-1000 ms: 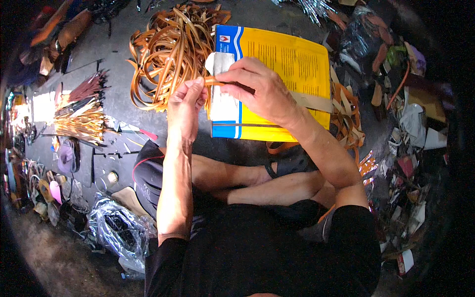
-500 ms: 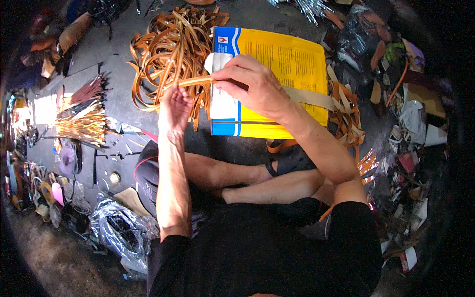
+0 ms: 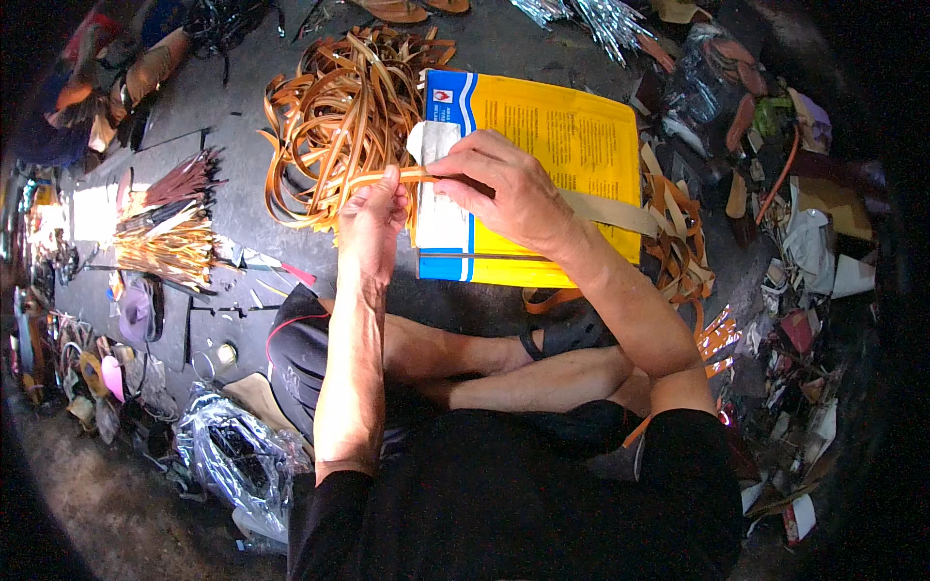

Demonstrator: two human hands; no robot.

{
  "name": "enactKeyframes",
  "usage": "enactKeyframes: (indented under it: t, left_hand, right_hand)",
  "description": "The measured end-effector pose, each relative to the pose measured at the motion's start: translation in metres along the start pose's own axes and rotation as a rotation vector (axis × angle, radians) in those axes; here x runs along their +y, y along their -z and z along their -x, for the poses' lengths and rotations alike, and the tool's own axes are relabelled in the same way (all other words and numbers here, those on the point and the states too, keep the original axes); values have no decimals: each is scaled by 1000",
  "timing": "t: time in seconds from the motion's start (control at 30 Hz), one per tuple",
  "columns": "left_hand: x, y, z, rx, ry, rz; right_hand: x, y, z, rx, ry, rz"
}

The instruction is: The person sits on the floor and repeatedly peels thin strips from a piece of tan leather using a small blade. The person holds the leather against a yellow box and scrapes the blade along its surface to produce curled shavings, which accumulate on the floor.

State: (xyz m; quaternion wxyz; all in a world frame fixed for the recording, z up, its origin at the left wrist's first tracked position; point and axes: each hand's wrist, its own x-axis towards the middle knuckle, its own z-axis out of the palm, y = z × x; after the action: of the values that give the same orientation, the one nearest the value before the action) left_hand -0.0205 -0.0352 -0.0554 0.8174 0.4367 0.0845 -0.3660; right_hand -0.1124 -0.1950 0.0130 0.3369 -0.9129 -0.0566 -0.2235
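Observation:
A narrow tan leather-like strip (image 3: 413, 174) stretches between my two hands. My left hand (image 3: 371, 215) pinches it near the edge of a tangled pile of tan strips (image 3: 341, 116). Above the white patch of a yellow and blue rectangular tin (image 3: 552, 126), my right hand (image 3: 509, 184) grips the strip's other end between thumb and fingers. Across the tin runs a wider beige strip (image 3: 605, 212), partly hidden under my right hand and wrist. It leads toward more tan strips (image 3: 681, 228) heaped at the tin's right side.
Bundles of brown and gold strips (image 3: 165, 228) lie on the dark floor at left. Clear plastic (image 3: 232, 445) is crumpled at lower left. Scraps and a bunched plastic bag (image 3: 712, 82) litter the right side. My crossed legs (image 3: 542, 378) lie just before the tin.
My left hand has moved right along the strip, closer to my right hand, so the stretch between them is shorter. The whole view has shifted slightly.

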Motion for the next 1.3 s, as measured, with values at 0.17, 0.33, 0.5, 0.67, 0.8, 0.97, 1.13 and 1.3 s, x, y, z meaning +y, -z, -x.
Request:
enactKeyframes:
  t: [0.17, 0.33, 0.5, 0.67, 0.8, 0.97, 1.13, 1.3]
  left_hand:
    - [0, 16, -10, 28, 13, 10]
    - [2, 38, -27, 47, 4, -67]
    - [9, 56, -41, 118, 34, -161]
    - [9, 32, -26, 50, 154, 501]
    - [14, -30, 29, -35, -100, -142]
    - [4, -13, 9, -35, -46, -48]
    - [3, 6, -7, 17, -6, -1]
    - [9, 33, -24, 37, -4, -86]
  right_hand:
    - [1, -2, 0, -1, -5, -5]
    - [1, -1, 0, 19, 5, 0]
    - [2, -3, -2, 24, 21, 14]
    - [3, -7, -8, 41, 55, 8]
    - [3, -7, -7, 46, 59, 5]
    - [5, -6, -5, 22, 68, 2]
    - [7, -3, 0, 12, 59, 11]
    - [4, -2, 1, 37, 58, 17]
